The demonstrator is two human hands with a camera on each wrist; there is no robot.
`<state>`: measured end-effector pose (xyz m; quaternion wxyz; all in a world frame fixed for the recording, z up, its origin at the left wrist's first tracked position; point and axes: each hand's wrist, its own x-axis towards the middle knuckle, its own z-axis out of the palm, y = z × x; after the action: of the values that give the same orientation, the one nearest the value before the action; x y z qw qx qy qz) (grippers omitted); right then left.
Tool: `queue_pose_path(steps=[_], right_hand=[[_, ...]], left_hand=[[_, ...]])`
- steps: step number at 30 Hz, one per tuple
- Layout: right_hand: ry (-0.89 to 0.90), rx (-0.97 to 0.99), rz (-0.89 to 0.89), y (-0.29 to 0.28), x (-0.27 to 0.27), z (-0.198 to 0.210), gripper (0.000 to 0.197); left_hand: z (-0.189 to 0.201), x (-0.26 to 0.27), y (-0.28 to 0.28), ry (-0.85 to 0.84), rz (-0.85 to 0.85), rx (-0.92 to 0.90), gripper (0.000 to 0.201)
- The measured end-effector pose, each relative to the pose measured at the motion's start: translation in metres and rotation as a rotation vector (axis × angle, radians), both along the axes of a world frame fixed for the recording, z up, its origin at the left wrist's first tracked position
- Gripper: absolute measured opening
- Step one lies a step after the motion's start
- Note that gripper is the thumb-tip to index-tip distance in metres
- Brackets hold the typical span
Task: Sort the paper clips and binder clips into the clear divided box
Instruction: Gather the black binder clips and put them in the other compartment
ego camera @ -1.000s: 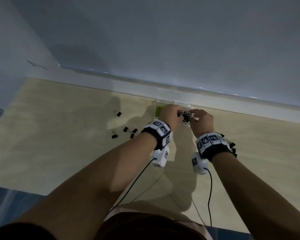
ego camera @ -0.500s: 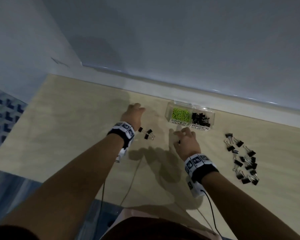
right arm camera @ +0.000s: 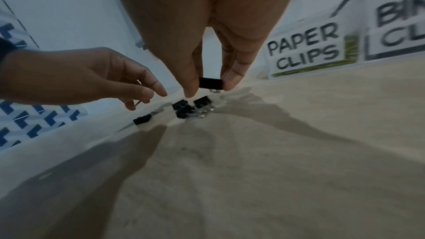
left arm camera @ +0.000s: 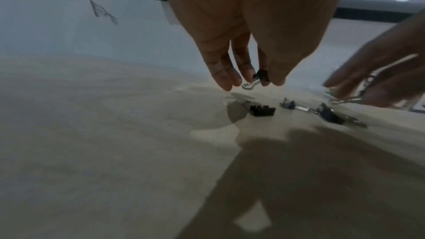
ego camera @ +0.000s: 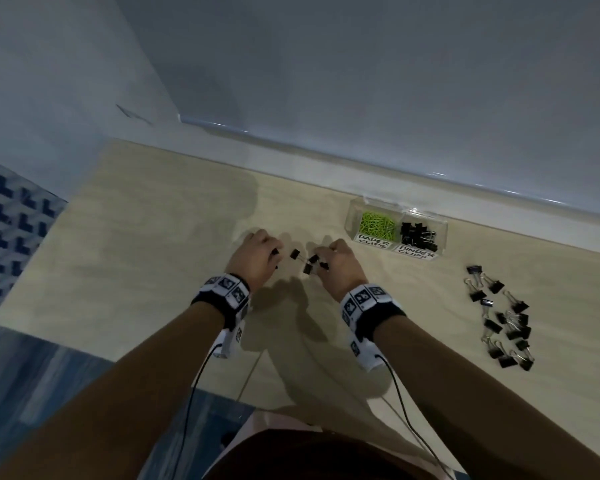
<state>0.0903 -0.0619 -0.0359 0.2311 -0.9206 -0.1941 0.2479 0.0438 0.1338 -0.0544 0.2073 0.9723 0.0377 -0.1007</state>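
Hands work side by side over the middle of the bench [ego camera: 118, 258], both forearms reaching forward with banded wrists. The left hand [ego camera: 255, 252] points its fingers down; the grip is closed, thumb and fingertips pinching a small black binder clip [left arm camera: 261, 76] whose wire handle hangs below. The right hand [ego camera: 338, 259] is likewise turned down, thumb and forefinger pinched on the black body of a second binder clip [right arm camera: 211, 83], held just above the surface.

Between the two hands, a few loose binder clips [ego camera: 307, 263] lie on the bench, close together; two of them appear to touch, though the blur prevents certainty. Each has a black folded body and silver wire handles.

The clear divided box [ego camera: 352, 216] stands at the far edge of the bench, to the right of the hands and well apart from them. Its left compartment, labelled PAPER CLIPS, holds green paper clips [ego camera: 377, 223]. Its right compartment, labelled BINDER CLIPS, holds black binder clips [ego camera: 418, 235].

A larger scatter of binder clips [ego camera: 503, 318] lies on the bench further right, nearer the person than the box, several overlapping. The left wrist view is blurred at its right side.
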Motion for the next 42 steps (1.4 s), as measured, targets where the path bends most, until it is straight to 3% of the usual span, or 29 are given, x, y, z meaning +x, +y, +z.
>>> queue_pose_path(steps=[10, 20, 22, 26, 31, 33, 38, 42], right_hand=[[-0.025, -0.184, 0.159, 0.026, -0.011, -0.002, 0.029], [0.019, -0.118, 0.076, -0.002, -0.012, 0.002, 0.030], [0.027, -0.118, 0.076, -0.008, -0.012, 0.004, 0.028], [0.024, -0.164, 0.116, -0.019, -0.011, 0.009, 0.028], [0.029, -0.240, 0.133, -0.037, -0.009, 0.014, 0.033], [0.039, -0.221, 0.095, -0.048, -0.010, 0.014, 0.031], [0.042, -0.046, -0.182, -0.084, -0.013, 0.016, 0.002], [-0.107, 0.178, -0.468, -0.114, 0.006, 0.034, 0.012]], left_hand=[[-0.006, -0.019, -0.011, 0.059, -0.007, 0.022, 0.024], [0.008, -0.001, -0.027, 0.050, 0.124, -0.113, 0.010], [0.009, 0.004, -0.034, 0.086, 0.086, -0.092, 0.015], [0.007, 0.011, -0.044, 0.154, -0.027, -0.018, 0.042], [0.009, 0.013, -0.046, 0.151, -0.015, 0.000, 0.029], [0.011, 0.012, -0.047, 0.122, -0.014, 0.006, 0.019], [0.011, 0.014, -0.053, 0.057, -0.026, -0.075, 0.008], [0.030, 0.029, -0.085, -0.007, -0.023, -0.223, 0.007]])
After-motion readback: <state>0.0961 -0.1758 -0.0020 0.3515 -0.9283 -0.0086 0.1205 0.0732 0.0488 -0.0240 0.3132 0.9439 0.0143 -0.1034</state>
